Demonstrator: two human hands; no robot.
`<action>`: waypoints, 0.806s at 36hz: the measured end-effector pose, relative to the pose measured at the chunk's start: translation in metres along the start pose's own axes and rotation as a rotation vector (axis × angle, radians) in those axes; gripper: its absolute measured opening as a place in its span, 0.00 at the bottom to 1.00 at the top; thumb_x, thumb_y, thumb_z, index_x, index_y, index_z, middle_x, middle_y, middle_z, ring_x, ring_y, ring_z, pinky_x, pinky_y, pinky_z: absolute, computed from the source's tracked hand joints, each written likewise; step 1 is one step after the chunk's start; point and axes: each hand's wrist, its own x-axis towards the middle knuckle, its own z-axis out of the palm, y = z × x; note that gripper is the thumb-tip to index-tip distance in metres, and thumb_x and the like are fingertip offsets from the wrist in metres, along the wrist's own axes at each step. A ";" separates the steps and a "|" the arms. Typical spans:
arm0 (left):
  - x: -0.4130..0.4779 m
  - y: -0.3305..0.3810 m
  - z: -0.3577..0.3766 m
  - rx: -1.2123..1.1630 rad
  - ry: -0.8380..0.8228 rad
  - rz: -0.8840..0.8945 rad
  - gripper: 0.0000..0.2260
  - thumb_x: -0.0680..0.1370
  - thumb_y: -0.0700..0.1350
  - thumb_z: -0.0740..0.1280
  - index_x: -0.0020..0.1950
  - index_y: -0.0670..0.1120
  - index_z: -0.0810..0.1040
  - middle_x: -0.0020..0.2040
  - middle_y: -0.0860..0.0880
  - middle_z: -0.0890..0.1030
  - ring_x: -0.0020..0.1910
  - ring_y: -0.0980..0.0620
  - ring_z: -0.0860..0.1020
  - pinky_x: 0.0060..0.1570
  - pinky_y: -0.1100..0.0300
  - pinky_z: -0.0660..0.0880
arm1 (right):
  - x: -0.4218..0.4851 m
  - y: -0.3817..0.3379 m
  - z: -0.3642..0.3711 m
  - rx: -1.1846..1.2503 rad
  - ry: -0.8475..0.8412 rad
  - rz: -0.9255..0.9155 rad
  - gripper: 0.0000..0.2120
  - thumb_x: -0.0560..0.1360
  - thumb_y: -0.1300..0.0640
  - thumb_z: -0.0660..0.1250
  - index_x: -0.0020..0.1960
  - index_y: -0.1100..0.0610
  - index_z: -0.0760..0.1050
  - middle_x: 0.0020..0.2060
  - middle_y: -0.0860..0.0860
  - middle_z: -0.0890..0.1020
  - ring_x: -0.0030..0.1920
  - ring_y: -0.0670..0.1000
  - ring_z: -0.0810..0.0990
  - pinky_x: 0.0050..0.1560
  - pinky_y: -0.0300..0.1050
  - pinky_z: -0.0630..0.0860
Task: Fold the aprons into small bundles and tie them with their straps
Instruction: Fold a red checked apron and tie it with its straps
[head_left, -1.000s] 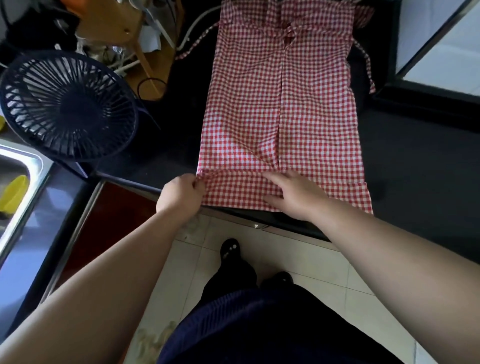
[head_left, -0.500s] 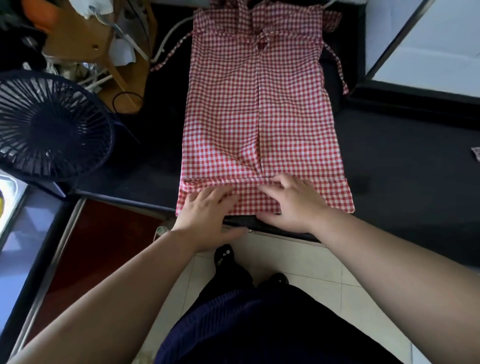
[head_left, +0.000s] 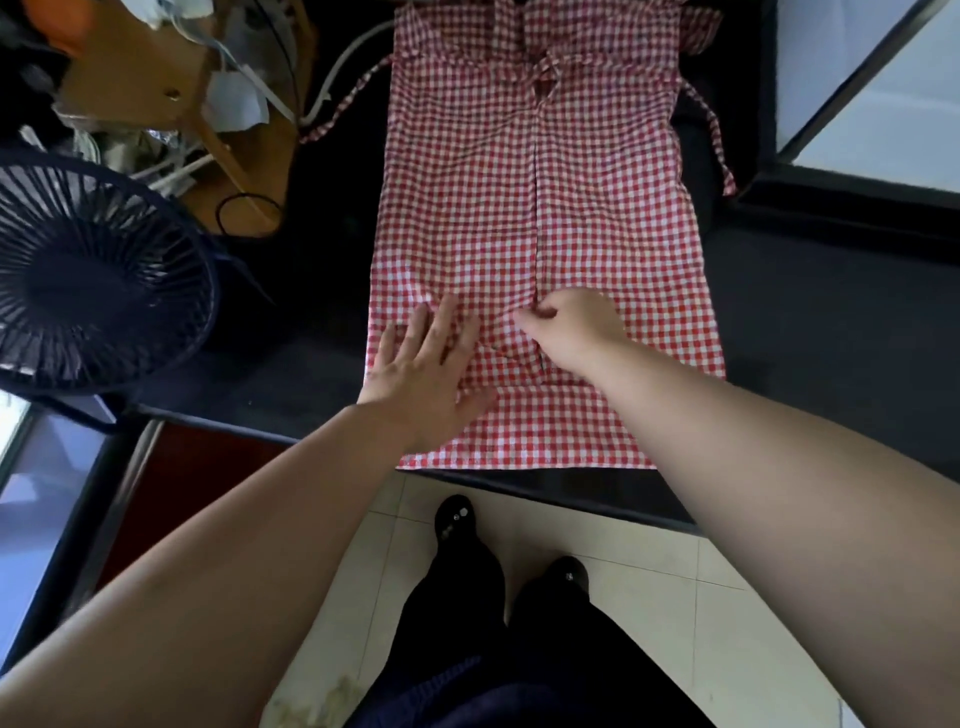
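Whereas both palms pressed the hem before, I see the left hand (head_left: 421, 374) flat, fingers spread, farther up the apron (head_left: 519, 182) on the counter (head_left: 831, 338); the right hand (head_left: 571, 327) now pinches its centre seam.

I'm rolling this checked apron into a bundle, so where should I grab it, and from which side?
Probably the near hem of the apron, both corners, from your side. It lies flat, lengthwise away from you, straps at the far end, free for tying.

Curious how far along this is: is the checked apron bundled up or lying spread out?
Mostly spread: the apron lies long and flat on the counter, only its near end folded.
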 end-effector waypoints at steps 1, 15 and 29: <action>0.000 -0.001 0.003 0.016 0.007 -0.001 0.36 0.77 0.69 0.42 0.76 0.53 0.30 0.76 0.47 0.28 0.76 0.44 0.33 0.75 0.45 0.38 | 0.003 -0.002 0.002 -0.032 0.003 -0.001 0.19 0.79 0.45 0.62 0.33 0.55 0.69 0.29 0.48 0.73 0.32 0.48 0.74 0.31 0.40 0.66; -0.016 -0.014 0.006 0.024 0.174 -0.034 0.39 0.74 0.71 0.47 0.79 0.49 0.52 0.79 0.44 0.52 0.77 0.43 0.52 0.74 0.41 0.46 | -0.015 0.017 0.002 -0.006 0.142 -0.159 0.07 0.79 0.55 0.63 0.44 0.55 0.70 0.40 0.47 0.78 0.37 0.46 0.76 0.39 0.43 0.74; -0.053 0.033 0.019 0.008 0.055 0.134 0.44 0.69 0.73 0.60 0.77 0.54 0.50 0.77 0.50 0.48 0.75 0.46 0.52 0.72 0.46 0.53 | -0.094 0.079 0.004 -0.532 -0.146 -0.468 0.36 0.75 0.36 0.61 0.76 0.54 0.59 0.74 0.53 0.60 0.73 0.54 0.60 0.73 0.52 0.56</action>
